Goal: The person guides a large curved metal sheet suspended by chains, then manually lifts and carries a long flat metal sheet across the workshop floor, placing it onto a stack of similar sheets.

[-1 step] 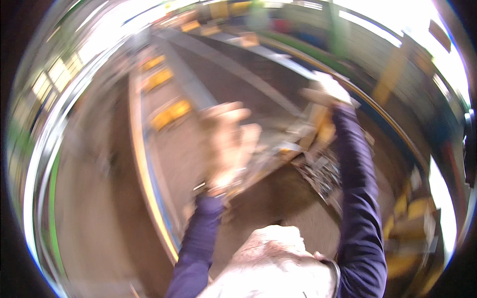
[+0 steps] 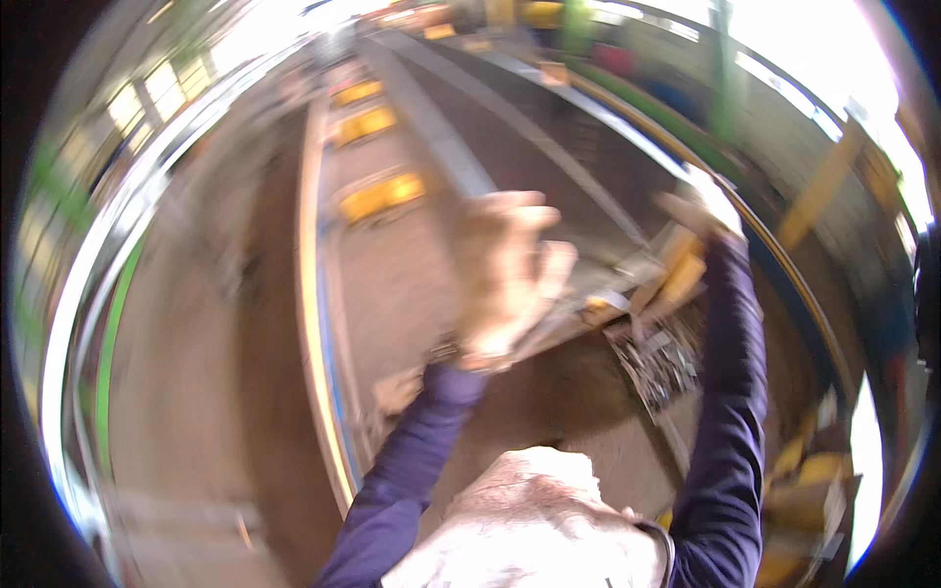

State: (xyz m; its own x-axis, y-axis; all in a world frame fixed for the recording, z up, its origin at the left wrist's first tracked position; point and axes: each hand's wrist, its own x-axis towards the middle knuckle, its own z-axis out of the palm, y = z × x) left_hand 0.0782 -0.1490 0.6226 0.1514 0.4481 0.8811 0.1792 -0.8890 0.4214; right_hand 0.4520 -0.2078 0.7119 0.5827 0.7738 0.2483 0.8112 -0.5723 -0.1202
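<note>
A long dark panel (image 2: 588,127) with pale metal side rails stretches away in front of me, with a lighter strip running along it. My left hand (image 2: 510,279), blurred by motion, is at the near end of its left grey rail (image 2: 441,137). The thumb stands apart from the fingers, and I see nothing between them. At the near end of the right rail (image 2: 608,118) is my right hand (image 2: 711,206). Its thumb points inward over the panel; the other fingers are washed out by glare, so their grip is unclear.
Several yellow blocks (image 2: 382,196) lie left of the panel, inside a long yellow-edged rail (image 2: 312,274). A tray of small metal pieces (image 2: 662,363) is below my right forearm. Yellow and brown items (image 2: 809,480) are at the lower right. A green post (image 2: 725,78) rises behind.
The whole scene, with the panel, the yellow blocks and both hands, has shifted to the right in the view. My hands keep about the same places beside the panel.
</note>
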